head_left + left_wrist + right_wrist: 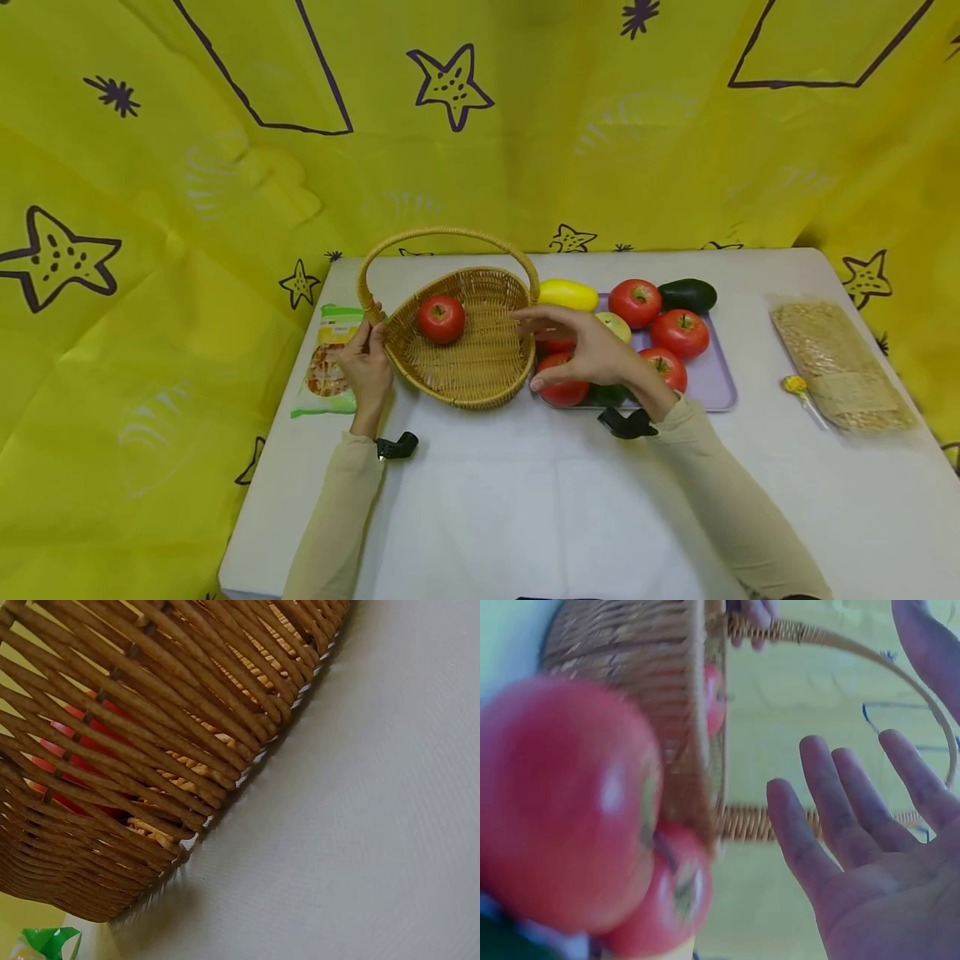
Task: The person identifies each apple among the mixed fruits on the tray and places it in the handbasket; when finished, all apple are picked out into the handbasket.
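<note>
Gripping the basket [483,358] near a bag [326,371], left fingers [361,337] curl; right fingers [553,313] spread by crowded apples [561,390].

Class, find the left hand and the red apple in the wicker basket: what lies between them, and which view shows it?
The woven side of the wicker basket lies between the left hand and the red apple, as the head view shows.

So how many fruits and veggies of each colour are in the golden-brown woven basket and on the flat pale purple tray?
Shiny red round fruits: 6 (1 in basket, 5 on tray)
Smooth yellow oblong one: 1
Pale green round one: 1
Smooth dark green ones: 2
Total: 10 in sight; the right hand hides part of the tray.
</note>
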`<act>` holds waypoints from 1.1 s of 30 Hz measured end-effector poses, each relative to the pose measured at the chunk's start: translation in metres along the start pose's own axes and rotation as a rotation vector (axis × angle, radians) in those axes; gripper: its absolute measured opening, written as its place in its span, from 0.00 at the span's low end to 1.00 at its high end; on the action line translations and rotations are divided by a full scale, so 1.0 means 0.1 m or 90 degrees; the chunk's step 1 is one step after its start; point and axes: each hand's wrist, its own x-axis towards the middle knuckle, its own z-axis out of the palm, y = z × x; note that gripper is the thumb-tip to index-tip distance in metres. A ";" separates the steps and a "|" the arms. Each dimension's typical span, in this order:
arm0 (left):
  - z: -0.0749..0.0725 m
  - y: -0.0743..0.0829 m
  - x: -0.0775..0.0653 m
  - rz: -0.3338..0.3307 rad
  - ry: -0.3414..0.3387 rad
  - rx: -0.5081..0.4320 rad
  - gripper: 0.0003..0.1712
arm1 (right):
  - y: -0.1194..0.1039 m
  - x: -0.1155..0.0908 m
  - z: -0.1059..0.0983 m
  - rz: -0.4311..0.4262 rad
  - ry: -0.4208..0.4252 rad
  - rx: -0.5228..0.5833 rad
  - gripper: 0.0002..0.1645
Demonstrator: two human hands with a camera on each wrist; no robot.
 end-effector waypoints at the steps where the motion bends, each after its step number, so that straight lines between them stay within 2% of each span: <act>1: 0.00 0.00 -0.01 -0.003 0.002 -0.004 0.17 | -0.04 -0.06 -0.01 0.003 0.015 -0.008 0.51; 5: 0.00 0.00 -0.01 -0.014 0.007 -0.009 0.17 | -0.19 -0.28 -0.07 0.042 0.070 -0.064 0.50; 8: 0.00 -0.02 -0.02 -0.015 0.007 -0.004 0.17 | -0.21 -0.46 -0.13 0.060 0.110 -0.118 0.50; 13: 0.00 -0.02 -0.03 -0.015 0.005 0.016 0.17 | -0.14 -0.78 -0.21 0.045 0.187 -0.198 0.55; 19: -0.01 -0.01 -0.03 -0.009 0.002 0.022 0.17 | -0.04 -1.14 -0.33 0.083 0.263 -0.188 0.62; 23: -0.01 -0.01 -0.03 -0.005 0.002 0.021 0.17 | 0.07 -1.33 -0.39 0.101 0.304 -0.203 0.62; 33: 0.00 -0.02 -0.04 -0.011 0.005 0.006 0.17 | 0.22 -1.54 -0.44 0.085 0.350 -0.260 0.60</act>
